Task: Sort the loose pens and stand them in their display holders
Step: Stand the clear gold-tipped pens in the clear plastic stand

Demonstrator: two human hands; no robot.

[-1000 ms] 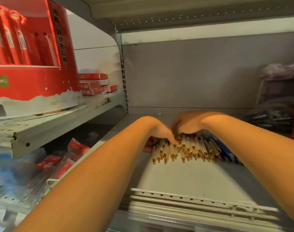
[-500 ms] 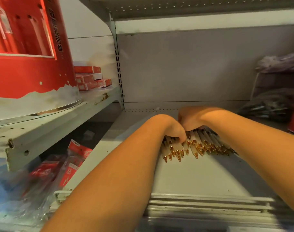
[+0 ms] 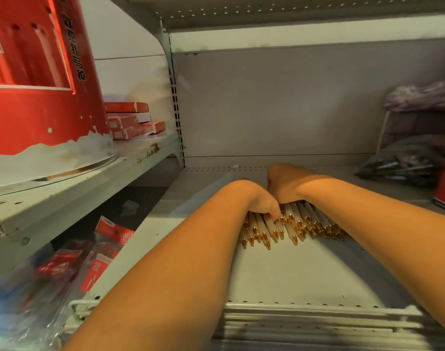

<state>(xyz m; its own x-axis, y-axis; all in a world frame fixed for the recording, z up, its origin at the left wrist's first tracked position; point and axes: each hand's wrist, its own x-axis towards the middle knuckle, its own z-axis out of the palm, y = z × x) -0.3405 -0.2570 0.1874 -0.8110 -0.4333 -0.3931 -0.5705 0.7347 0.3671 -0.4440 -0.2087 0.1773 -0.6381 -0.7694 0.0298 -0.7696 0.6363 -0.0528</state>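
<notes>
A heap of white pens with gold tips (image 3: 292, 228) lies on the grey shelf (image 3: 279, 274), tips pointing toward me. My left hand (image 3: 263, 201) rests on the left part of the heap with its fingers curled over the pens. My right hand (image 3: 283, 184) sits just behind and to the right, fingers curled down onto the far ends of the pens. The far ends of the pens are hidden under both hands. A red round display holder (image 3: 39, 79) stands on the raised shelf at the left.
Red boxes (image 3: 132, 120) are stacked behind the red holder. Packaged stationery (image 3: 97, 257) lies on the lower left shelf. A wire rack (image 3: 414, 138) with bagged pens (image 3: 403, 165) stands at the right. White wire dividers (image 3: 317, 323) lie along the shelf's front edge.
Both hands have pushed the pens closer together into a tighter heap, and the blue pens seen at the right earlier are out of sight. The camera moved nearer and lower.
</notes>
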